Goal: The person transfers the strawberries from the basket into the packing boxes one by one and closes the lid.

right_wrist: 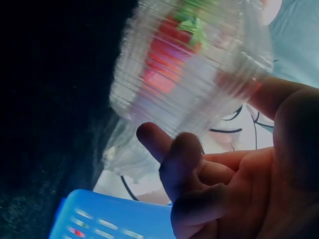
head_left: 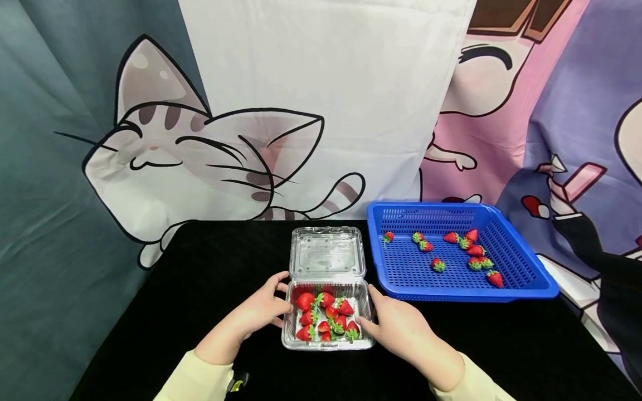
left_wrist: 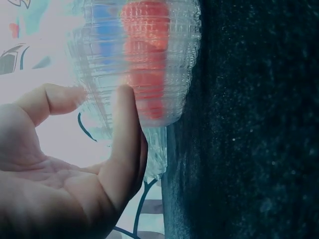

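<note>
A clear plastic clamshell box (head_left: pixel 328 344) with several strawberries (head_left: pixel 305 301) inside stands on the black table, its lid (head_left: pixel 328 253) folded back away from me. My left hand (head_left: pixel 261 309) holds the box's left side. Its thumb lies at the rim, and a finger (left_wrist: pixel 127 124) presses the ribbed wall in the left wrist view. At the opposite side, my right hand (head_left: pixel 401 328) grips the box with the thumb over the rim and other fingers outside. In the right wrist view one fingertip (right_wrist: pixel 149 133) is low by the box wall.
A blue plastic basket (head_left: pixel 466 295) stands at the back right, close to the box, with several strawberries (head_left: pixel 476 250) scattered on its floor. Behind the black-covered table (head_left: pixel 225 250) hangs a printed cloth (head_left: pixel 326 67). A small dark object (head_left: pixel 238 382) shows by the left sleeve.
</note>
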Motion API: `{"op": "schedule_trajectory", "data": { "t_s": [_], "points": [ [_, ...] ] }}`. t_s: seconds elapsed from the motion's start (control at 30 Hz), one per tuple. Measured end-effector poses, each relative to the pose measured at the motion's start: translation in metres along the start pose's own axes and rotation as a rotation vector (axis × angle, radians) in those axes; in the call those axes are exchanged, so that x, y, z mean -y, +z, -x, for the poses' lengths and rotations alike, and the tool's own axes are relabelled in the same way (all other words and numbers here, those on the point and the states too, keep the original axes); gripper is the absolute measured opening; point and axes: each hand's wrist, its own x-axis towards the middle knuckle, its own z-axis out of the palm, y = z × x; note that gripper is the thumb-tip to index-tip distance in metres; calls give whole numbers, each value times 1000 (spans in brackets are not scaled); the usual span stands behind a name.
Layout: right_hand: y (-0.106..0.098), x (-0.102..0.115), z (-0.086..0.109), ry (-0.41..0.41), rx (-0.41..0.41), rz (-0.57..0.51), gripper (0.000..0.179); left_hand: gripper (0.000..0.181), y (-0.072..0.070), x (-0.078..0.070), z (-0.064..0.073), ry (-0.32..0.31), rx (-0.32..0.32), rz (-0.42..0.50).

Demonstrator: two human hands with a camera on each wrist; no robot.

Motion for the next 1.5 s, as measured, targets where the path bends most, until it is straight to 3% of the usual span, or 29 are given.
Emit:
{"op": "schedule_trajectory", "data": {
  "t_s": [0.23, 0.53, 0.93, 1.1, 1.27, 1.5],
  "points": [
    [4, -4, -4, 5, 3, -35, 81, 85, -1, 0, -3, 28, -15, -24],
    [5, -5, -5, 20, 45, -96, 88, 66, 1, 1, -4, 51, -127, -45],
    [0, -8, -4, 26, 86, -105, 86, 44, -5, 0, -6, 93, -214, -58],
    [-5, -9, -3, 8, 106, -176, 73, 39, -6, -1, -7, 86, -203, -16],
    [-11, -10, 0, 0, 143, -282, 60, 33, -8, 0, -7, 37, -197, 39],
    [-13, -10, 1, 42, 187, -440, 59, 22, -13, -3, -6, -27, -190, 168]
  ]
}}
